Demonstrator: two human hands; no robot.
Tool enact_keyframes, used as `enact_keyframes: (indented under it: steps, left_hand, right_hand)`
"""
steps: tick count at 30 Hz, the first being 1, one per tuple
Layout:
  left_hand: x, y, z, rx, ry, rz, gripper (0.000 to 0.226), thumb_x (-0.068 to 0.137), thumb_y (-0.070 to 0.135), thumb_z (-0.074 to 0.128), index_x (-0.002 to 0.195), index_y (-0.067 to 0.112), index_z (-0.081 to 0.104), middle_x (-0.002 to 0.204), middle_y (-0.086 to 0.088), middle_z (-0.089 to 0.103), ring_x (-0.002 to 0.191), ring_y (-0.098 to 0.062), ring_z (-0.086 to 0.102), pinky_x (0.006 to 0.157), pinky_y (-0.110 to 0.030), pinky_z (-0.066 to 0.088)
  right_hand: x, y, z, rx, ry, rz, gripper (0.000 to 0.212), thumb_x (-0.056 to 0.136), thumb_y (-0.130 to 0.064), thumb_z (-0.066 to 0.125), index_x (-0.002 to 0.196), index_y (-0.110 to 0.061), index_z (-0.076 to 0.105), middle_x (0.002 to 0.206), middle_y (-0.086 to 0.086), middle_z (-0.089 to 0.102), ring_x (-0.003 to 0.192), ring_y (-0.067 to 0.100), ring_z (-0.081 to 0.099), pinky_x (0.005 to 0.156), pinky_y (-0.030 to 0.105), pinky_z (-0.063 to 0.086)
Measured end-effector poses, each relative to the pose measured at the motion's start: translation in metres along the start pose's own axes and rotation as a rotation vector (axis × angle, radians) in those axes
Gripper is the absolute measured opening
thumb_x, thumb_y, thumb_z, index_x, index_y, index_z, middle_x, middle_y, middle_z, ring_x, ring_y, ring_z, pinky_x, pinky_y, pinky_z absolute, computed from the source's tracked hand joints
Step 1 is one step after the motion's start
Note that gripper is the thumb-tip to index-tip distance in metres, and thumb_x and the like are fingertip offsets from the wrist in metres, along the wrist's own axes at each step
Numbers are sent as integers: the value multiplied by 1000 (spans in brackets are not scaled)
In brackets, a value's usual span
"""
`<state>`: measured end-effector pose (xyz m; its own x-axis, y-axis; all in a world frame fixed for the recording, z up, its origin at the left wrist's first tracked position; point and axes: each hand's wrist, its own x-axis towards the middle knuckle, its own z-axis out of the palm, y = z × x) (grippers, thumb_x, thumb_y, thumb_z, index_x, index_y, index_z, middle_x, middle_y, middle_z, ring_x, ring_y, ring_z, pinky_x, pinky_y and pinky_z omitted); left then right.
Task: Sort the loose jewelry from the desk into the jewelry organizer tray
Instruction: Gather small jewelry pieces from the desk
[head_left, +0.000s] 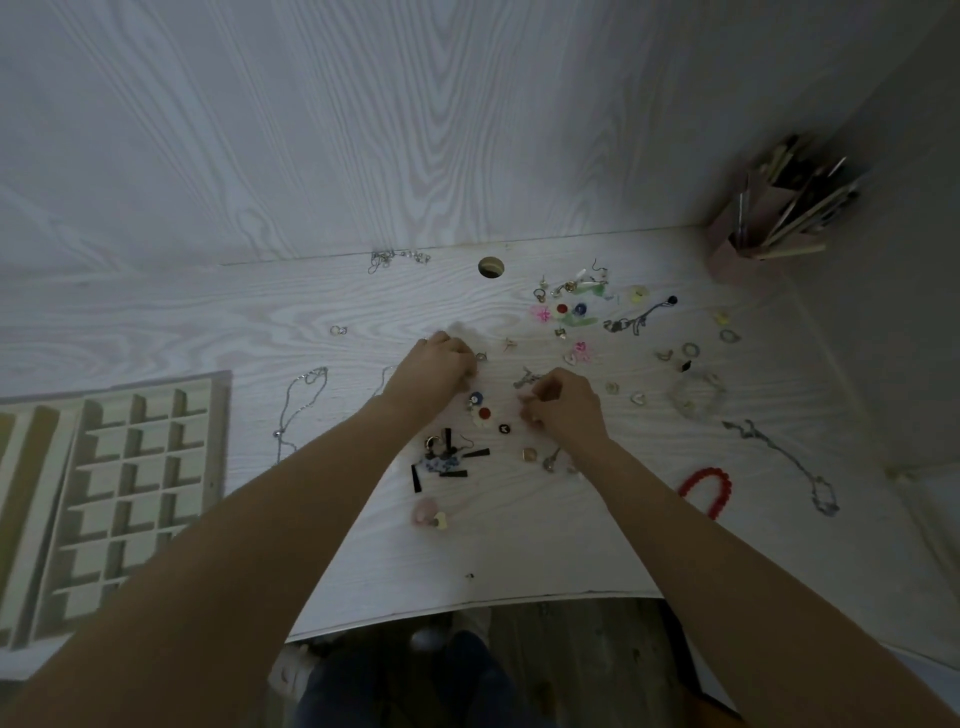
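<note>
Both our hands curl over the jewelry mid-worktop: left hand and right hand perhaps pinching pieces; tray at nine o'clock.

A pale wood-grain wall fills the upper frame; dark floor shows at the bottom; light is dim.

Both forearms are bare to the frame's edge, with no sleeves, watch or bracelet showing. The left hand seems to wear a thin ring on one finger, though it is too small to be sure; the right hand shows none. Below the desk edge, dark blue trousers and pale slippers are visible.
</note>
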<state>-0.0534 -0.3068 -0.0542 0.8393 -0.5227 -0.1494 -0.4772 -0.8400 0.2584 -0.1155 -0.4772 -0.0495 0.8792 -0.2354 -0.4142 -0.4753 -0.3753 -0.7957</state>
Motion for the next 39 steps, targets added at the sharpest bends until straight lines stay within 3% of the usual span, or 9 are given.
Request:
enact_keyframes:
  steps: [6,10,12,14,17,21,27,33,39]
  left_hand:
    - [2,-2,-3,102,0,73,25,97,23,47,115,12,60,118,-4,60,110,-23,50,89,-30,35]
    - [-9,11,-8,-495,244,-208,19,93,24,57,94,8,65,83,0,65,79,-19,59,67,-21,43]
    - [-12,15,-14,-821,340,-332,14,93,22,58,86,10,63,77,0,67,68,-12,63,64,-20,48]
    - [-17,18,-23,-1062,371,-389,14,94,18,56,83,11,59,78,-5,68,60,-5,63,59,-18,49]
    - [-29,20,-37,-1333,361,-404,17,96,16,52,84,6,55,81,-9,70,60,-8,65,59,-19,52]
    - [-45,22,-51,-1530,343,-427,20,97,20,50,84,5,54,84,-6,71,67,-9,68,65,-18,53]
    - [-74,9,-70,-1629,339,-453,19,96,17,51,82,6,55,72,-3,69,67,-12,68,64,-18,53]
    - [-118,-21,-83,-1387,401,-524,15,90,12,61,78,3,61,71,-3,70,66,-18,69,62,-22,55]
    - [-178,-58,-96,-1356,335,-522,17,91,2,57,104,0,68,88,-11,70,72,-11,70,71,-18,56]
  right_hand:
    - [3,-7,4,215,-12,84,21,90,-16,64,75,-14,49,76,7,61,64,13,59,55,19,54]
    - [2,-14,2,331,-37,157,17,93,-12,58,80,-13,48,88,12,64,66,16,60,60,27,55]
    - [-2,-22,-1,431,-80,210,6,96,-6,50,92,-8,47,90,13,64,67,16,61,62,26,54]
    - [-8,-33,-5,524,-163,236,16,93,7,41,100,-7,45,88,13,63,71,18,62,67,28,55]
    - [-21,-50,-5,549,-271,196,29,85,14,37,102,-7,48,82,10,60,71,18,59,68,29,53]
    - [-31,-71,4,481,-374,111,14,94,-10,51,106,-9,59,85,6,60,68,12,55,62,22,49]
    - [-35,-90,24,464,-478,-23,20,95,-14,55,108,-4,66,84,1,66,72,5,61,63,13,49]
    - [-46,-109,57,405,-536,-48,12,92,-4,57,87,-7,67,75,5,61,65,9,56,62,14,49]
    - [-69,-131,108,318,-603,-166,10,89,-4,60,87,-8,69,75,4,65,66,8,60,63,13,50]
